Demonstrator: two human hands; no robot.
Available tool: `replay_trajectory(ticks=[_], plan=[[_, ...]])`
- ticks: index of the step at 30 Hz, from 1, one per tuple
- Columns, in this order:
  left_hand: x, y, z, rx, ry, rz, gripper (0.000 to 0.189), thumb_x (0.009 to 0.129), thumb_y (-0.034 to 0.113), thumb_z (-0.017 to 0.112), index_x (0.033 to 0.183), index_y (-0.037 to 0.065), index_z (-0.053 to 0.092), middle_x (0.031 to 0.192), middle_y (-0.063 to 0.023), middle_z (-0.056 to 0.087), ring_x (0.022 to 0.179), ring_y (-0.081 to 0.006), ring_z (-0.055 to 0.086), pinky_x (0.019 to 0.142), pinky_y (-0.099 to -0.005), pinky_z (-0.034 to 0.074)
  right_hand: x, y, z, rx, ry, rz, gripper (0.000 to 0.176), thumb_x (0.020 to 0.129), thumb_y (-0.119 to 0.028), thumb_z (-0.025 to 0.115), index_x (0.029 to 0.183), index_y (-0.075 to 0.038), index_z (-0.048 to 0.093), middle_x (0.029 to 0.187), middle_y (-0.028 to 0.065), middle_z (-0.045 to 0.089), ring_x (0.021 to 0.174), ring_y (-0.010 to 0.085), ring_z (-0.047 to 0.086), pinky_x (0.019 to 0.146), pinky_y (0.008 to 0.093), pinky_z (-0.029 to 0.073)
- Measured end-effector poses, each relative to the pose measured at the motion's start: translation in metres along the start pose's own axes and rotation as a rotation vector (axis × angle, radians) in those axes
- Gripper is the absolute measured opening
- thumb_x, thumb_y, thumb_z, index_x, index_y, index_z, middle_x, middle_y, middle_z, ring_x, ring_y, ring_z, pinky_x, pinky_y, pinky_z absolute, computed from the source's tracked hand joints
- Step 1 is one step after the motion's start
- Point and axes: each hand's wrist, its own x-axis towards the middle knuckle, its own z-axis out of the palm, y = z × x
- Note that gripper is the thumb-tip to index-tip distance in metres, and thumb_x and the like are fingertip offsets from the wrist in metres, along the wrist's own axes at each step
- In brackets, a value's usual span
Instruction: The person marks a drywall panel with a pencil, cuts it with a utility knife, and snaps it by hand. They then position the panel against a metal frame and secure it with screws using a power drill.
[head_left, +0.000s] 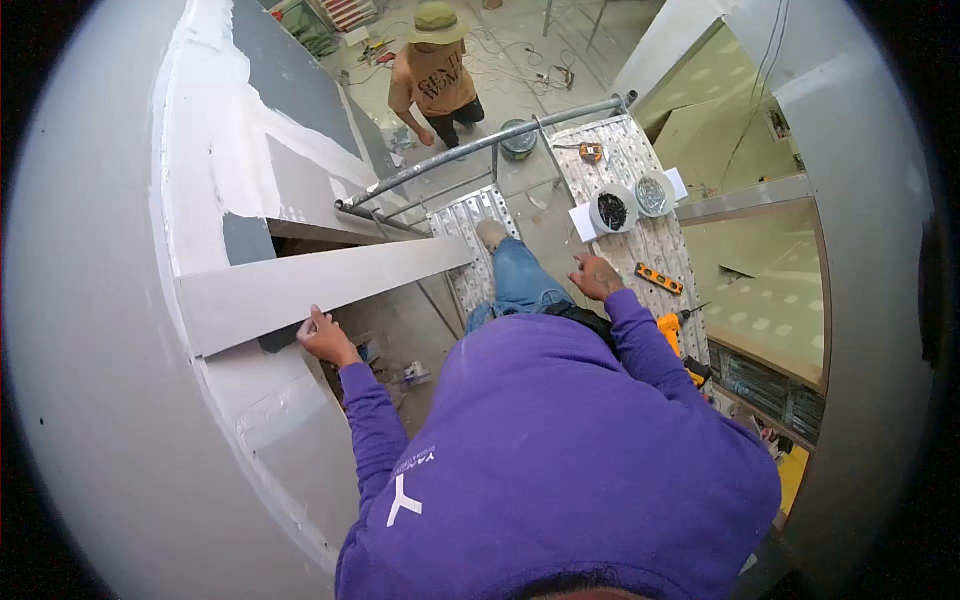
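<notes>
A long pale strip of plasterboard (330,280) reaches from the left wall to over the metal plank. My left hand (328,338) is at its lower edge, fingers curled and closed against it; part of the grip is hidden. My right hand (597,277) hangs in front of the right-hand platform with fingers loosely apart and holds nothing. Nearest to it lie an orange spirit level (659,279) and a white tub of dark screws (611,210). An orange drill (671,331) rests farther back along the platform, beside my right arm.
My foot stands on a perforated metal plank (458,217). A scaffold rail (470,148) crosses ahead. On the right platform (600,150) are a tape measure (591,152) and a second tub (655,195). Below, a person in a hat (437,85) is near a bucket (518,140).
</notes>
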Motion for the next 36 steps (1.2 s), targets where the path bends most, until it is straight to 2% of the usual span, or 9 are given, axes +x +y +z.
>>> replay_trajectory(ticks=[8,18,19,22,23,24,29,32,36], plan=[[0.022,-0.016,0.009,0.227,0.223,-0.021,0.047,0.086,0.039,0.075,0.097,-0.004,0.061,0.098,-0.0238,0.066,0.087,-0.0392,0.066,0.078,-0.047,0.051,-0.021,0.029,0.022,0.046,-0.016,0.035,0.06,0.085,-0.034,0.069,0.133,-0.002,0.054,0.114,0.0232,0.067,0.106,0.037,0.065,0.092,0.0419,0.051],[-0.006,0.004,0.022,0.017,0.364,0.04,0.039,0.08,0.024,0.081,0.094,0.004,0.051,0.082,-0.0121,0.061,0.076,-0.0299,0.061,0.07,-0.0427,0.048,0.118,-0.076,-0.01,-0.203,-0.008,-0.681,0.049,0.083,-0.023,0.074,0.121,0.002,0.058,0.092,0.0225,0.069,0.088,0.0395,0.067,0.079,0.0459,0.053],[0.023,-0.055,0.048,-0.216,0.325,-0.042,0.041,0.078,0.025,0.081,0.097,0.003,0.052,0.085,-0.0155,0.065,0.079,-0.0323,0.064,0.068,-0.045,0.05,0.147,-0.077,-0.001,-0.281,-0.077,-0.731,0.051,0.085,-0.027,0.073,0.126,-0.001,0.058,0.101,0.0233,0.068,0.093,0.0418,0.065,0.084,0.0467,0.052],[0.003,-0.015,0.048,-0.043,0.472,-0.039,0.035,0.082,0.023,0.076,0.1,-0.001,0.059,0.09,-0.0207,0.068,0.083,-0.0369,0.066,0.074,-0.0473,0.051,0.143,-0.161,-0.028,-0.231,-0.355,-0.74,0.051,0.088,-0.027,0.072,0.129,-0.003,0.056,0.093,0.0158,0.068,0.085,0.0312,0.066,0.076,0.0411,0.052],[-0.009,0.005,0.035,0.015,0.372,-0.063,0.033,0.083,0.025,0.075,0.096,-0.002,0.061,0.091,-0.0218,0.067,0.085,-0.0371,0.066,0.075,-0.0476,0.051,0.2,-0.148,-0.007,-0.183,-0.558,-0.906,0.047,0.09,-0.025,0.07,0.129,-0.004,0.057,0.09,0.0157,0.068,0.083,0.0319,0.067,0.074,0.0417,0.052],[-0.023,0.019,0.025,0.064,0.255,-0.085,0.032,0.083,0.026,0.074,0.092,-0.002,0.062,0.093,-0.0228,0.067,0.086,-0.0374,0.066,0.075,-0.0479,0.051,0.204,-0.166,-0.012,-0.36,-0.383,-1.124,0.044,0.089,-0.023,0.069,0.127,-0.003,0.058,0.09,0.0167,0.069,0.084,0.033,0.067,0.075,0.0411,0.053],[-0.055,-0.015,0.079,0.012,0.38,0.126,0.035,0.089,0.035,0.068,0.097,0.002,0.062,0.084,-0.0223,0.063,0.085,-0.0367,0.065,0.074,-0.0496,0.048,0.369,-0.206,0.035,-0.375,-0.863,-0.893,0.046,0.09,-0.023,0.068,0.124,0.005,0.057,0.098,0.0209,0.071,0.087,0.0319,0.069,0.077,0.039,0.054],[-0.119,0.018,0.067,-0.226,0.263,0.011,0.034,0.093,0.036,0.064,0.107,0.006,0.057,0.082,-0.0194,0.064,0.082,-0.0352,0.065,0.072,-0.0485,0.047,0.339,-0.285,0.019,-0.629,-0.828,-1.095,0.052,0.088,-0.025,0.07,0.125,0.008,0.056,0.099,0.022,0.071,0.085,0.0297,0.069,0.077,0.0388,0.054],[-0.154,0.045,0.058,-0.199,0.524,0.088,0.027,0.094,0.03,0.064,0.102,0.005,0.059,0.081,-0.0167,0.065,0.077,-0.03,0.066,0.069,-0.0414,0.049,0.3,-0.344,0.027,-0.8,-0.852,-1.203,0.058,0.085,-0.027,0.074,0.126,0.009,0.056,0.095,0.0223,0.071,0.085,0.03,0.069,0.077,0.0397,0.054]])
